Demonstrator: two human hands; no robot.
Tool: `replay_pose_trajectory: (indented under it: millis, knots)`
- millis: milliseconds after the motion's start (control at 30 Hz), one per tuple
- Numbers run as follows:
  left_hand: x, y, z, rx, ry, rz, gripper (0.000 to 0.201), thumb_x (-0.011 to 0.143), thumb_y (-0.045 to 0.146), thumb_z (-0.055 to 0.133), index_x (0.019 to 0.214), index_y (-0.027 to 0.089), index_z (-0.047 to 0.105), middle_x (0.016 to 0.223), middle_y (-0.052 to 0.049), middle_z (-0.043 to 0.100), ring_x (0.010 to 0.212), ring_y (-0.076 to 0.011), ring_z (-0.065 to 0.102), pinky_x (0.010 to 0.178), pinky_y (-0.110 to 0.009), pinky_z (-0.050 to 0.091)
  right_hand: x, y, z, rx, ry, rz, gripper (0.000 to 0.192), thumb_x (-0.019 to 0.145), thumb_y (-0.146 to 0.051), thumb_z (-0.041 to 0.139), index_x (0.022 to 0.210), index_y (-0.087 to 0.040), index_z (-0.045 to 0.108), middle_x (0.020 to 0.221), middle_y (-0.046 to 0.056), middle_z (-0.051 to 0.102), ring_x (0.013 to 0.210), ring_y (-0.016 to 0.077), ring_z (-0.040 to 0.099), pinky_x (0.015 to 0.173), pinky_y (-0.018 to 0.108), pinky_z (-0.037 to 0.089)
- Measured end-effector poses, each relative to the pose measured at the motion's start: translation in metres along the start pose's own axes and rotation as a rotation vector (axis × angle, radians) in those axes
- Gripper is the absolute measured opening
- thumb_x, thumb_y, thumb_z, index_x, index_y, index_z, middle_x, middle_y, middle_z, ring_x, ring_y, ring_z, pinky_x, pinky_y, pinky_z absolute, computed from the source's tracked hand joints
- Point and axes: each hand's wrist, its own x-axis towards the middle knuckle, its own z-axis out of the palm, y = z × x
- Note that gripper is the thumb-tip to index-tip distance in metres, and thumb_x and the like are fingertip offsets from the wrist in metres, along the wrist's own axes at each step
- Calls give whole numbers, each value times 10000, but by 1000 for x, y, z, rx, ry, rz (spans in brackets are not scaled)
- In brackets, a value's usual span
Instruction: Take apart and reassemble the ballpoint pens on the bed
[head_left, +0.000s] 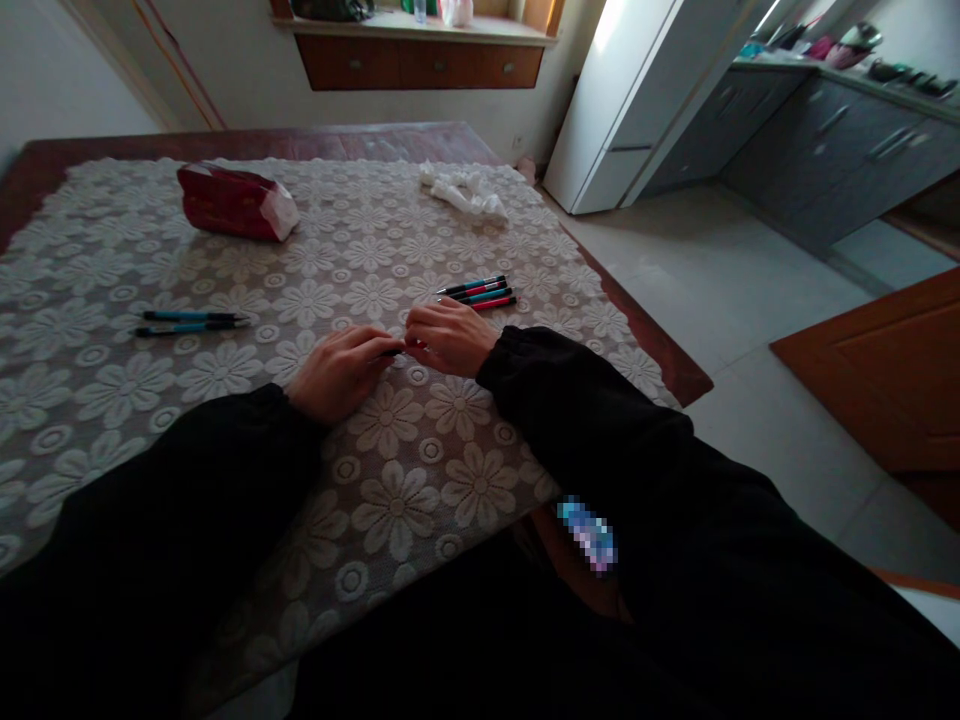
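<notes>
My left hand (337,372) is closed around a slim dark pen (392,352), most of which its fingers hide. At the pen's other end, the fingertips of my right hand (448,337) are pinched together, and the two hands nearly meet just above the tablecloth. Right behind my right hand lie several pens (484,290) side by side, with blue and red barrels and black ends. Two blue-and-black pens (191,321) rest further left, roughly parallel to each other.
A lace tablecloth (397,505) with a flower pattern covers the wooden table. Toward the back are a dark red pouch (232,203) and a crumpled white plastic bag (469,195). A phone-like object (589,535), pixelated, is low by my right arm. A white fridge (607,110) stands beyond.
</notes>
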Motion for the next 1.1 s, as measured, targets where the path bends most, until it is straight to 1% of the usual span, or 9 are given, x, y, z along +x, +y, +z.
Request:
replay_pose_trajectory:
  millis: [167, 300, 433, 567, 667, 767, 833, 967, 1100]
  knots:
    - [1, 3, -2, -20, -3, -32, 334, 1002, 314, 473, 1162, 155, 718, 984, -90, 749, 943, -246, 676, 875, -377, 538, 0, -1, -1, 31, 28, 9, 259, 1042, -351, 487, 985, -167, 661, 1025, 72, 653, 935, 194, 575, 829, 344, 353]
    - [1, 5, -4, -37, 14, -64, 328, 983, 285, 474, 1155, 168, 727, 1002, -88, 758, 958, -251, 672, 896, -397, 536, -1, 0, -8, 77, 42, 34, 256, 1019, -383, 519, 994, -165, 651, 1034, 80, 643, 925, 198, 561, 828, 345, 350]
    - [1, 5, -4, -47, 17, -54, 320, 983, 296, 486, 1153, 171, 727, 980, -85, 760, 940, -238, 679, 884, -384, 540, -1, 0, -11, 56, 8, 39, 243, 1032, -322, 473, 952, -170, 645, 951, 62, 640, 887, 189, 550, 800, 336, 334]
    - [1, 5, -2, -50, 12, -41, 324, 985, 336, 503, 1150, 175, 731, 972, -83, 757, 919, -228, 686, 863, -364, 546, 0, -1, -9, 72, -18, 26, 296, 1049, -374, 454, 939, -175, 644, 912, 48, 631, 861, 180, 544, 798, 328, 329]
    - [0, 6, -2, -55, 51, -90, 318, 982, 334, 510, 1148, 182, 735, 989, -79, 755, 912, -220, 685, 873, -361, 549, -1, 0, -11, 77, 5, 42, 305, 1036, -416, 479, 947, -172, 640, 914, 46, 627, 832, 174, 535, 789, 322, 331]
    - [0, 6, -2, -59, 94, -121, 300, 976, 320, 521, 1127, 186, 743, 988, -71, 756, 908, -219, 681, 884, -364, 551, -3, 4, -12, 75, 6, 41, 297, 1030, -406, 481, 923, -175, 634, 880, 39, 612, 789, 168, 516, 767, 319, 332]
    - [-1, 5, -2, -66, 93, -108, 297, 976, 317, 525, 1125, 185, 746, 980, -72, 755, 905, -218, 680, 880, -360, 554, -3, 5, -11, 75, -3, 20, 310, 1046, -382, 452, 903, -177, 634, 855, 34, 605, 778, 165, 510, 759, 315, 334]
    - [-1, 4, -2, -89, 51, -58, 321, 984, 346, 524, 1153, 184, 744, 944, -83, 740, 873, -210, 682, 837, -344, 562, -4, 4, -8, 64, -7, -14, 355, 1070, -392, 407, 915, -175, 642, 863, 38, 609, 774, 160, 510, 743, 306, 335]
    - [-2, 3, 0, -98, 78, -77, 319, 983, 366, 538, 1136, 188, 754, 945, -84, 733, 849, -202, 683, 822, -335, 564, -3, 1, -6, 41, -13, -15, 387, 1079, -402, 383, 907, -172, 643, 856, 36, 605, 751, 154, 506, 723, 303, 327]
